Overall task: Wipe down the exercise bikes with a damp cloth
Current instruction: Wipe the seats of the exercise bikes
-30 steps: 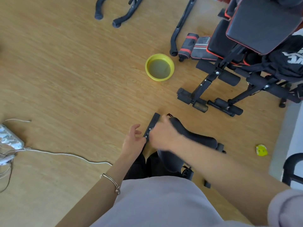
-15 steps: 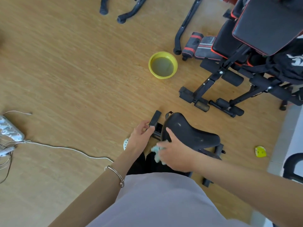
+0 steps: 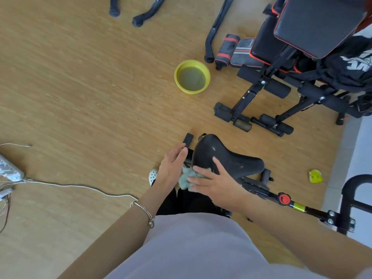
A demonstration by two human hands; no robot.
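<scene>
- Since a second ago the right hand (image 3: 213,183) has drawn back from the black bar (image 3: 188,140) at the far end of the saddle (image 3: 231,156) to the saddle's near left flank. The cloth (image 3: 186,179), hidden then, now shows under it.
- Its fingers (image 3: 199,179) lie spread and fairly straight, pressing the pale green, fluffy cloth against the saddle's side. The thumb rests up on the black saddle top.
- Left hand (image 3: 173,165) sits just left of the cloth, fingers loose and nearly straight. Their tips reach the frame part beside the saddle, just near of the black bar; whether they bear on it cannot be told.
- Saddle stands over the near middle of the wooden floor (image 3: 80,87), with pale scuffs on its top. The right forearm and the person's pale top cover what lies beneath it on the near side.
- Bike frame tube (image 3: 259,190) runs off to the near right, carrying a red knob (image 3: 284,199) and a yellow sticker (image 3: 299,206).
- Yellow bowl (image 3: 191,91) of murky water sits on the floor farther off, well apart from the saddle.
- Weight bench (image 3: 318,23) with red-trimmed black pads fills the far right. Its padded foot bars (image 3: 241,122) stand near the saddle's far right side.
- White cable (image 3: 80,186) crosses the floor at near left, toward a power strip (image 3: 9,170) at the left edge.
- Small yellow object (image 3: 315,175) lies on the floor right of the saddle.
- White perforated shoe (image 3: 153,175) peeks out by the left hand, and a thin bracelet (image 3: 144,211) circles the left wrist.
</scene>
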